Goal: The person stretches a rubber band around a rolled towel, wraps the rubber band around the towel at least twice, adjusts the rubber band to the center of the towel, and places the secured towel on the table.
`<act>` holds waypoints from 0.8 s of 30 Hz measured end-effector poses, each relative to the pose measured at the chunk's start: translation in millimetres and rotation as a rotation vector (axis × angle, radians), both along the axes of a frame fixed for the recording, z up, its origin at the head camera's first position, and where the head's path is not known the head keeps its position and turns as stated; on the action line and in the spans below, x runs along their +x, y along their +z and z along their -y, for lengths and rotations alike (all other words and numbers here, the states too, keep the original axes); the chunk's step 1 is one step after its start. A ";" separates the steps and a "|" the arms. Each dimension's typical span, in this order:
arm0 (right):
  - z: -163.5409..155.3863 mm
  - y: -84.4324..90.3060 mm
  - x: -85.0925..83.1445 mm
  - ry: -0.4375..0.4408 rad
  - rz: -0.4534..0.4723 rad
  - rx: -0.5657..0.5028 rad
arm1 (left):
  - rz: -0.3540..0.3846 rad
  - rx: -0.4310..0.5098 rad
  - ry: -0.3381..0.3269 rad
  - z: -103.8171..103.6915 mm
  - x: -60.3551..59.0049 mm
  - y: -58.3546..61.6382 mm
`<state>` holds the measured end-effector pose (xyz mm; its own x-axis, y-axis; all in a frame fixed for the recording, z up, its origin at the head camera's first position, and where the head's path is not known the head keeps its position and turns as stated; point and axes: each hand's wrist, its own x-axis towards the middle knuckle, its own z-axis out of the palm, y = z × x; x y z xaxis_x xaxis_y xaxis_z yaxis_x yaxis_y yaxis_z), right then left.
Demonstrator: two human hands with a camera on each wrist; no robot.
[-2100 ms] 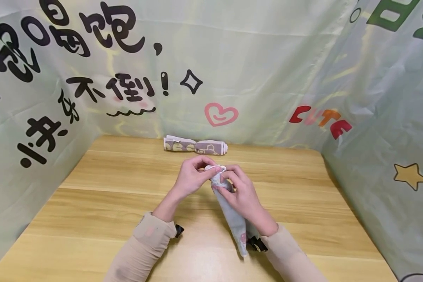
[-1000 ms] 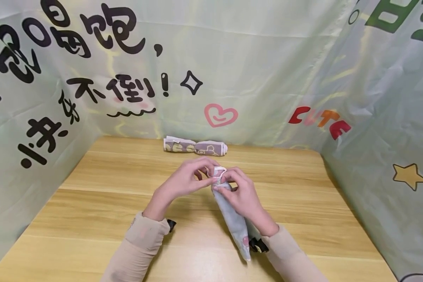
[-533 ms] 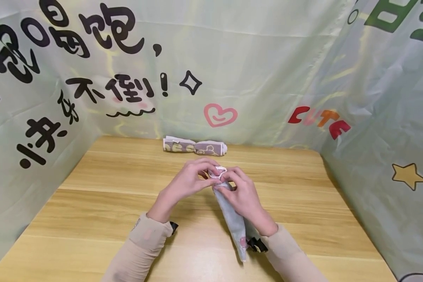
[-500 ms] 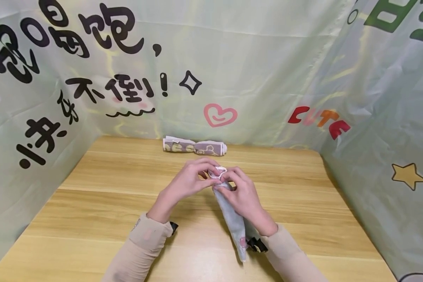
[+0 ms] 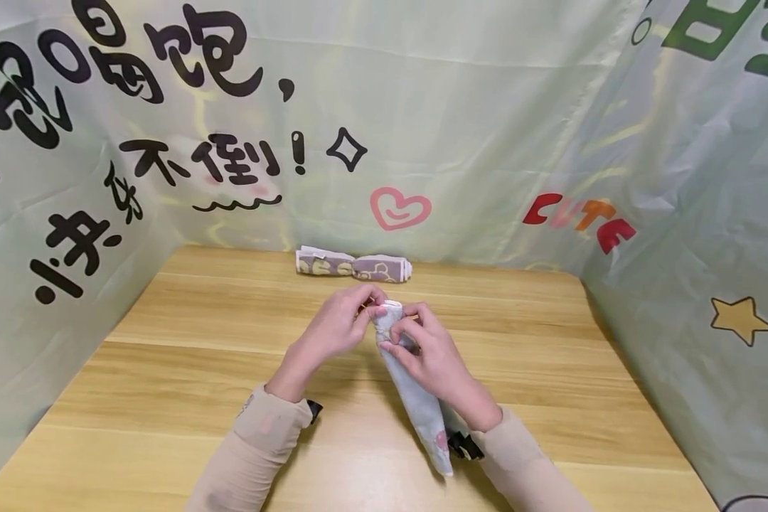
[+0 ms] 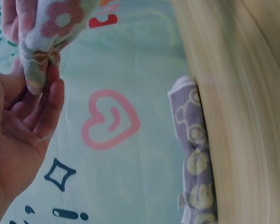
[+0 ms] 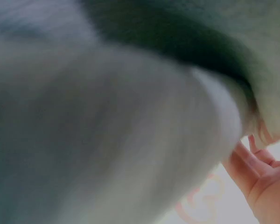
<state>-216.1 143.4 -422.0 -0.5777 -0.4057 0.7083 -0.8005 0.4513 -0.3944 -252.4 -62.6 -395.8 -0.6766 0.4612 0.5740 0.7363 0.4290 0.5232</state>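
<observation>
A light blue towel (image 5: 416, 405) with pink flowers, gathered near its upper end, hangs slanting toward the table's front. My left hand (image 5: 336, 326) pinches that end between thumb and fingers. Just below, my right hand (image 5: 438, 355) holds the towel at the gathered neck, thumb and forefinger bent close together. In the left wrist view a thin brownish band (image 6: 44, 57) circles the neck, with the short end in the left fingertips. Blurred towel cloth (image 7: 107, 130) fills most of the right wrist view.
A rolled purple towel (image 5: 384, 269) with yellow bear figures, narrowed at its middle, lies at the back of the wooden table (image 5: 185, 341). Printed fabric walls (image 5: 486, 128) stand along the table's back and sides. A black clip-like piece (image 5: 466, 446) shows at the right cuff.
The left hand has shifted its pinch on the towel's top end, which now stands flatter and turned more forward. Right fingers have slid slightly left and down. The rolled towel stays put.
</observation>
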 end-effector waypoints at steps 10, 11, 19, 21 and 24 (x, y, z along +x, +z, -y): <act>-4.4 -0.6 6.6 0.032 0.227 -0.105 | 0.295 0.114 -0.057 3.7 3.1 3.5; -5.0 0.1 7.0 0.031 0.244 -0.118 | 0.311 0.120 -0.059 3.2 3.5 3.8; -6.7 6.9 4.6 -0.015 0.189 -0.029 | 0.245 0.098 0.003 -0.8 2.2 2.8; -7.1 10.8 4.9 -0.023 0.201 0.028 | 0.188 0.067 0.017 -2.0 1.8 1.9; -8.2 16.5 5.7 -0.013 0.321 0.074 | 0.096 0.019 0.002 -4.1 0.5 -1.0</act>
<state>-210.3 151.6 -405.5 -0.7724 -0.4403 0.4579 -0.6343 0.4977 -0.5916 -252.0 -58.5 -396.9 -0.7300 0.4491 0.5151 0.6814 0.4202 0.5993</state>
